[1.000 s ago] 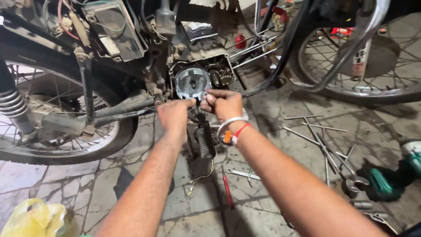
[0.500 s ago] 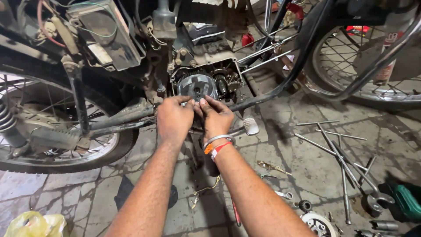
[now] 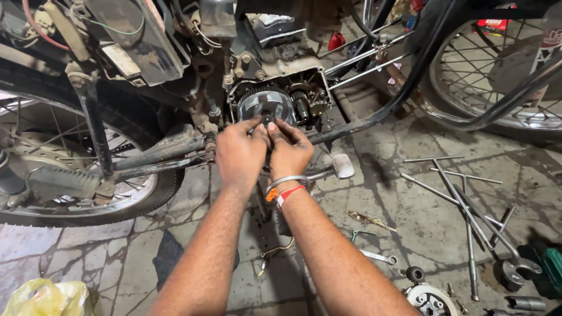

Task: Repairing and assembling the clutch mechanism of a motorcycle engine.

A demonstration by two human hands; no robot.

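A motorcycle stands in front of me with its engine side cover off, showing a round silver clutch drum and small gears beside it. My left hand and my right hand are pressed together at the lower edge of the drum, fingertips pinching at a small part near its centre that I cannot make out. My right wrist wears a metal bangle and an orange thread. A foot peg juts out just right of my right hand.
The rear wheel is at the left, another wheel at the upper right. Long T-handle wrenches, a spanner, a clutch plate assembly and a small gear lie on the stone floor at right. A yellow bag sits lower left.
The view has moved closer to the engine and shifted right. Both hands stay at the clutch drum, fingers working at its centre.
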